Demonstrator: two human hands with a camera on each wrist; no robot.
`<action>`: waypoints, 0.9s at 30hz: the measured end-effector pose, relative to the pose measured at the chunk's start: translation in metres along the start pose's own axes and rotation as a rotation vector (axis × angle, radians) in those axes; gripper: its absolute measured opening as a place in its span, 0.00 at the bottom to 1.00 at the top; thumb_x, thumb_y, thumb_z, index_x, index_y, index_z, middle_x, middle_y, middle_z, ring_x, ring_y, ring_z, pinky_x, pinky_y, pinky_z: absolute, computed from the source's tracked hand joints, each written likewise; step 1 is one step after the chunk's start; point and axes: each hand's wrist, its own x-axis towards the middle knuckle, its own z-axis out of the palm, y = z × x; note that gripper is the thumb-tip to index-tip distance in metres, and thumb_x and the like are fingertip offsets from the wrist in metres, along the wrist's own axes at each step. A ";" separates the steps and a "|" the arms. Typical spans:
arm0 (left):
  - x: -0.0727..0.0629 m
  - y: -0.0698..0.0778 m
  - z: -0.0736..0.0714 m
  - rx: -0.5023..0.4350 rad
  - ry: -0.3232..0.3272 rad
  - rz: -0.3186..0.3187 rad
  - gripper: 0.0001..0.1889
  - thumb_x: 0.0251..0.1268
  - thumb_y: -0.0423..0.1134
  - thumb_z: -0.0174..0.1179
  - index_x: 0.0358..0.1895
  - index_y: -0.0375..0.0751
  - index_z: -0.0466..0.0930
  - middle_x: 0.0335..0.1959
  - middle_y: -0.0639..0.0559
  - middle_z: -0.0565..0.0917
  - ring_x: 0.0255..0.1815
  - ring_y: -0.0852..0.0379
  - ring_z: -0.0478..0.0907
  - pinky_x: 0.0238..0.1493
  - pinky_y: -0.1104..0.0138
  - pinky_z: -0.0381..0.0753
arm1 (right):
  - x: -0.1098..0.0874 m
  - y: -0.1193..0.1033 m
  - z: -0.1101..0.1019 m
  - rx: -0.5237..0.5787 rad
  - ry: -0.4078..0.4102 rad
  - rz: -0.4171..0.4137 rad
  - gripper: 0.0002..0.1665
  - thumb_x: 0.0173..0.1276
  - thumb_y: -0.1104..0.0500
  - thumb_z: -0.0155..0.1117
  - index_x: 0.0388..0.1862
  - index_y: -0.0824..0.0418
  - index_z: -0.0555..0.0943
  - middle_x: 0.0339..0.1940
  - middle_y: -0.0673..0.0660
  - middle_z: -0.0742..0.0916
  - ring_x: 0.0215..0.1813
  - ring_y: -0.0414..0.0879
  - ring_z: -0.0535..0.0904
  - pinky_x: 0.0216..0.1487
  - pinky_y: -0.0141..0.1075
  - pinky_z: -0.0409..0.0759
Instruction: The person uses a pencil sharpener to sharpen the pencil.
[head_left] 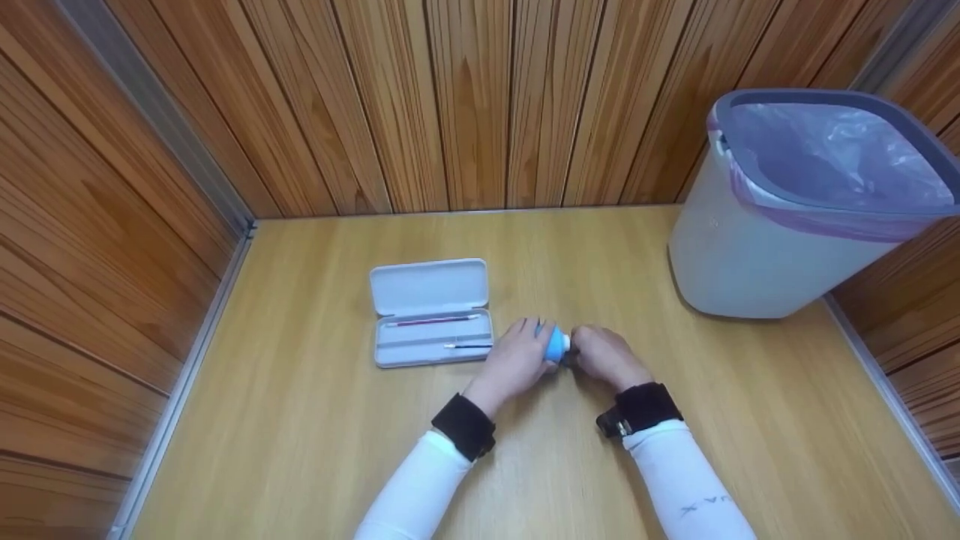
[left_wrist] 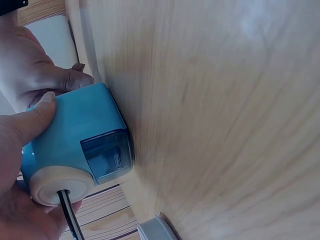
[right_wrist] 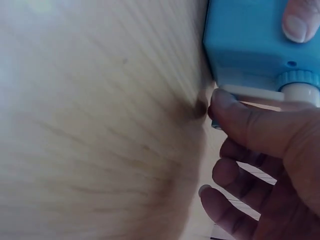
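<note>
My left hand (head_left: pixel 517 358) grips a blue crank pencil sharpener (head_left: pixel 556 345) that stands on the table. In the left wrist view a dark pencil (left_wrist: pixel 70 215) sticks out of the sharpener's round pale front, and a see-through shavings drawer (left_wrist: pixel 107 156) shows low on that side. On the far side, my right hand (head_left: pixel 604 354) pinches the end of the white crank arm (right_wrist: pixel 252 94) between thumb and finger. Its other fingers hang loosely curled in the right wrist view. The pencil's tip is hidden inside the sharpener.
Left of the hands lies an open grey pencil case (head_left: pixel 429 289) with a red-and-dark pencil (head_left: pixel 433 320) in it. A tall bin (head_left: pixel 739 247) with a pinkish liner stands at the back right. Wooden panel walls (head_left: pixel 480 105) border the table.
</note>
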 end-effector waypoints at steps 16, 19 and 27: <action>-0.001 0.000 0.001 0.029 0.039 0.002 0.35 0.64 0.54 0.64 0.70 0.40 0.67 0.60 0.41 0.74 0.60 0.46 0.72 0.60 0.60 0.74 | -0.009 -0.004 0.002 0.011 0.034 -0.046 0.06 0.60 0.70 0.66 0.31 0.60 0.85 0.22 0.49 0.79 0.26 0.46 0.72 0.32 0.41 0.76; -0.001 0.000 0.000 0.023 0.020 -0.002 0.35 0.65 0.54 0.63 0.71 0.40 0.66 0.61 0.40 0.74 0.61 0.46 0.72 0.60 0.59 0.74 | -0.012 -0.004 0.001 0.033 0.016 -0.035 0.07 0.61 0.70 0.65 0.32 0.59 0.85 0.23 0.49 0.79 0.27 0.46 0.72 0.33 0.40 0.75; -0.001 0.001 -0.002 0.007 -0.023 -0.016 0.36 0.67 0.54 0.61 0.72 0.41 0.63 0.63 0.40 0.72 0.63 0.46 0.70 0.63 0.58 0.71 | -0.018 -0.006 0.000 0.047 -0.014 -0.014 0.07 0.64 0.69 0.64 0.36 0.59 0.85 0.26 0.50 0.79 0.29 0.47 0.73 0.35 0.40 0.75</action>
